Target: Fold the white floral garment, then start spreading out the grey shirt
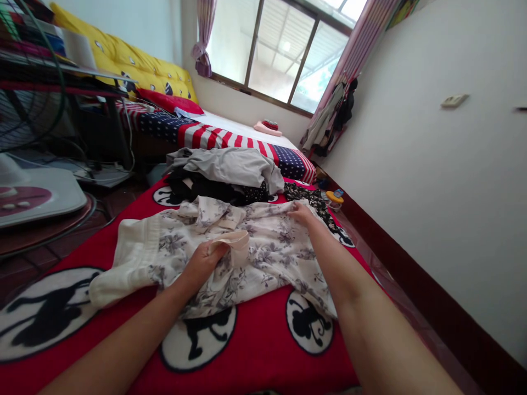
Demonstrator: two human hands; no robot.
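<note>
A white garment with grey flowers [272, 247] lies spread across the red blanket in front of me; its exact kind is unclear. Cream bands [135, 244] form its left end. My left hand [208, 260] is closed on a cream cuff-like edge of this garment, lifting it slightly above the rest of the cloth. At the garment's far right edge, my right hand [302, 213] pinches the fabric; its fingertips are partly hidden. Just behind the garment is a heap with a grey garment [234, 164] over black clothes [197, 186].
A red blanket [263, 351] with monkey patches lies under the clothes. Black patterned cloth [302, 193] rests at far right. Beyond is a bed with a flag-print cover [222, 134]. To the left stand a white fan base [45, 192] and a cluttered desk [66, 71]; a wall [444, 181] rises right.
</note>
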